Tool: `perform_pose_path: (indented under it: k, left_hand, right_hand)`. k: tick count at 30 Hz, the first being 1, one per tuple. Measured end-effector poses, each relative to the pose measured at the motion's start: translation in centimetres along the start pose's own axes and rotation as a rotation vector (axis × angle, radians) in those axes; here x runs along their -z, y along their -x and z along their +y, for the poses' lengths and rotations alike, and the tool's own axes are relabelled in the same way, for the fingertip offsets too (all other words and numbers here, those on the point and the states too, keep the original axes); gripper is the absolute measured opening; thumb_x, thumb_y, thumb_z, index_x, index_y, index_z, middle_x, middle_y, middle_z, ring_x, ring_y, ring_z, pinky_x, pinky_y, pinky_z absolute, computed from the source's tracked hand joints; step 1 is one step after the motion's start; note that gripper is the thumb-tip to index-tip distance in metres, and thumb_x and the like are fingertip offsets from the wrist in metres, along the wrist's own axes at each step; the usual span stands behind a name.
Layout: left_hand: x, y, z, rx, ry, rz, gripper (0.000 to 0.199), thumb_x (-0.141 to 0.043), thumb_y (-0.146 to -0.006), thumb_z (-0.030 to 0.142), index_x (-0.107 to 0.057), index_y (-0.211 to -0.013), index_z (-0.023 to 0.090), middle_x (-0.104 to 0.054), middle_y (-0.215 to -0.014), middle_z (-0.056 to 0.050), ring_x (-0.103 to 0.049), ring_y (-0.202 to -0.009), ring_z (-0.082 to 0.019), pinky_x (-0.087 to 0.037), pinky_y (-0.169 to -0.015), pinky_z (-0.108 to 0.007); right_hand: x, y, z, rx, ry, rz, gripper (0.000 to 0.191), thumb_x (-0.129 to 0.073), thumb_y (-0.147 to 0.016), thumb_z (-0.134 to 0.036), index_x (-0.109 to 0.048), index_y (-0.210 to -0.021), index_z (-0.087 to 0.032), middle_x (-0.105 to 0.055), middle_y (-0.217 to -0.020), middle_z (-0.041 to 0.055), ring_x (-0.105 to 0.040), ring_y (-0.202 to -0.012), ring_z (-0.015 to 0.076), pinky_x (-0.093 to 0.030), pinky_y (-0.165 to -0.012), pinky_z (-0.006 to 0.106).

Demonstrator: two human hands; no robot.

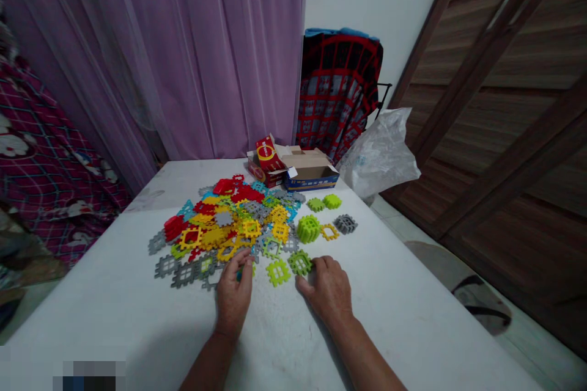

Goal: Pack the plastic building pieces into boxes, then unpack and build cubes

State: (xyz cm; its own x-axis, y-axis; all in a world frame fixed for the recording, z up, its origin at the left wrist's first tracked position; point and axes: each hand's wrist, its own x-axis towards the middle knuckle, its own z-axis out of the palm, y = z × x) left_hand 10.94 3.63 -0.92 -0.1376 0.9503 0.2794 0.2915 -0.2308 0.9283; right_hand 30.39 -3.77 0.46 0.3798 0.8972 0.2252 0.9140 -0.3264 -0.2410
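My left hand is at the near edge of a heap of toothed plastic building pieces, with its fingers curled toward the thumb. A bit of a green piece shows beside the thumb; most of it is hidden by the hand. My right hand has its thumb and fingertips at the right edge of a small stack of green window-shaped pieces, which lies on the table. Between the hands, a single lime-green window piece lies flat.
Right of the heap are a lime-green stack, a yellow square frame, a grey stack and two small green stacks. Opened cardboard boxes stand at the white table's far edge. A plastic bag hangs beyond.
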Motion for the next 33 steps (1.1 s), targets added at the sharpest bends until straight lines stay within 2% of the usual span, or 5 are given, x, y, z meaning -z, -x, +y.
perform_pose_path:
  k: [3,8,11,33]
  left_hand:
    - [0.0,0.0,-0.1,-0.001,0.003,-0.003,0.045,-0.057,-0.081,0.057,-0.071,-0.103,0.02,-0.076,-0.095,-0.008,-0.07,-0.089,-0.021,-0.054,-0.088,-0.036]
    - [0.0,-0.1,-0.1,0.008,0.009,-0.004,0.045,-0.058,-0.079,0.057,-0.071,-0.101,0.021,-0.076,-0.097,-0.009,-0.069,-0.091,-0.021,-0.054,-0.086,-0.035]
    - [-0.1,-0.1,-0.1,0.016,0.016,-0.004,0.045,-0.058,-0.078,0.057,-0.071,-0.101,0.02,-0.076,-0.098,-0.009,-0.069,-0.091,-0.021,-0.054,-0.086,-0.035]
    - [0.0,-0.1,0.0,0.05,0.011,-0.006,0.047,-0.057,-0.076,0.057,-0.07,-0.102,0.021,-0.075,-0.097,-0.008,-0.069,-0.091,-0.022,-0.054,-0.085,-0.035]
  right_hand:
    - [0.4,-0.1,1.3,-0.022,-0.003,0.007,0.027,-0.065,-0.08,-0.039,-0.066,-0.095,-0.017,-0.065,-0.099,0.0094,-0.059,-0.097,0.0251,-0.039,-0.08,0.033]
    - [1.5,-1.5,4.6,-0.165,0.065,0.056,0.033,-0.061,-0.085,-0.041,-0.067,-0.104,-0.015,-0.065,-0.104,0.0119,-0.06,-0.099,0.0265,-0.04,-0.08,0.034]
    - [1.7,-2.2,5.5,-0.201,0.083,0.045,0.035,-0.06,-0.085,-0.042,-0.067,-0.106,-0.015,-0.066,-0.106,0.0124,-0.059,-0.1,0.0272,-0.04,-0.081,0.035]
    - [1.7,-2.0,5.3,-0.222,0.057,-0.004,0.038,-0.06,-0.084,-0.041,-0.066,-0.113,-0.017,-0.065,-0.114,0.0113,-0.057,-0.107,0.027,-0.039,-0.084,0.034]
